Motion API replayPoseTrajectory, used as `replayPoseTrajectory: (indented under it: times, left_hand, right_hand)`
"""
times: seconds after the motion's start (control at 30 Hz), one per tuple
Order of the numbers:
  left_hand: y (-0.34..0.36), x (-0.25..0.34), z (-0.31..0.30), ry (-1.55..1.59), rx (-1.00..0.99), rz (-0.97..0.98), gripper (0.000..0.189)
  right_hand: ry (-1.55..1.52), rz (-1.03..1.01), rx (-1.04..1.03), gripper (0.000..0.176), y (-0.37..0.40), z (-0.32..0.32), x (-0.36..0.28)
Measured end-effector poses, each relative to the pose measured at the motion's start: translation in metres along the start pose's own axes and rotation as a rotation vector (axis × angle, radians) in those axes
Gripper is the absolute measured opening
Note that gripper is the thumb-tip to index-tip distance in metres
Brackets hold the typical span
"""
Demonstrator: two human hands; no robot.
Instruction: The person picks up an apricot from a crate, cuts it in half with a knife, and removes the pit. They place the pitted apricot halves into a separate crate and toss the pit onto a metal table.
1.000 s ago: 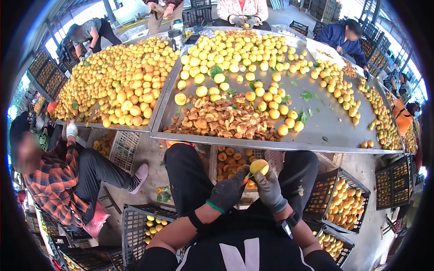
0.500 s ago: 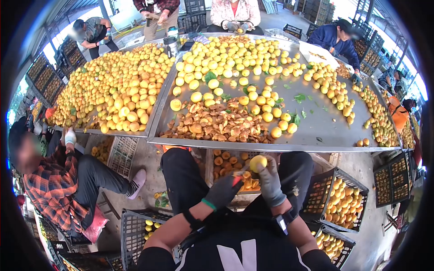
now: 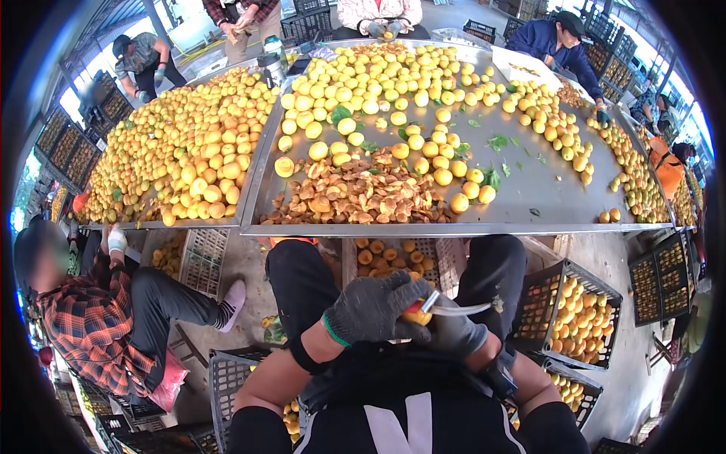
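Observation:
My left hand (image 3: 370, 309), in a dark grey glove with a green cuff, is closed around a knife (image 3: 461, 309) with a red handle and a curved, light blade pointing right. My right hand (image 3: 458, 334), in a grey glove, is closed against a yellow-orange fruit (image 3: 417, 315), partly hidden between the two hands. Both hands meet above my lap. Beyond my knees, a crate (image 3: 446, 266) holds orange fruit pieces. On the metal table (image 3: 363, 229), a heap of brown-orange peels or slices (image 3: 370, 193) lies near the front edge, with whole yellow fruits (image 3: 363, 83) behind it.
Black crates of fruit (image 3: 556, 356) stand at my right, and another crate (image 3: 227, 390) is at my lower left. A co-worker in a plaid shirt (image 3: 91, 318) sits at the left. Other people work around the table's far side.
My hands have come together, nearer my body, with the fruit lowered between them. The knife blade now shows clearly. The view has shifted slightly.

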State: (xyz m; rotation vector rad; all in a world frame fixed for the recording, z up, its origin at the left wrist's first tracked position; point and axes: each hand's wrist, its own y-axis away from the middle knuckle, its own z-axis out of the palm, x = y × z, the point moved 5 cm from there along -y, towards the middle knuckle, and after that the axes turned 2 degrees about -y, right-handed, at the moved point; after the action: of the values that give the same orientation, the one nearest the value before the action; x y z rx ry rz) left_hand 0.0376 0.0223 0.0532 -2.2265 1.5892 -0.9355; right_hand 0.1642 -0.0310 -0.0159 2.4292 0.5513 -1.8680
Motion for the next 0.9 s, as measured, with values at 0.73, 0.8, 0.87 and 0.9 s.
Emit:
replayPoseTrajectory:
  times: [0.73, 0.8, 0.87, 0.9]
  left_hand:
    - [-0.014, 0.009, 0.012, 0.122, -0.067, 0.318, 0.045]
    - [-0.014, 0.011, 0.010, 0.095, -0.021, 0.304, 0.040]
    - [-0.009, 0.008, 0.015, 0.073, 0.031, 0.270, 0.039]
    - [-0.007, 0.005, 0.017, 0.048, 0.085, 0.233, 0.038]
  right_hand:
    - [-1.234, 0.584, 0.055, 0.028, 0.001, 0.013, -0.003]
    - [-1.235, 0.465, 0.156, 0.029, 0.000, 0.012, -0.005]
    - [-1.357, 0.412, 0.143, 0.028, -0.003, 0.020, 0.029]
    - [-1.476, 0.357, 0.125, 0.027, -0.008, 0.023, 0.031]
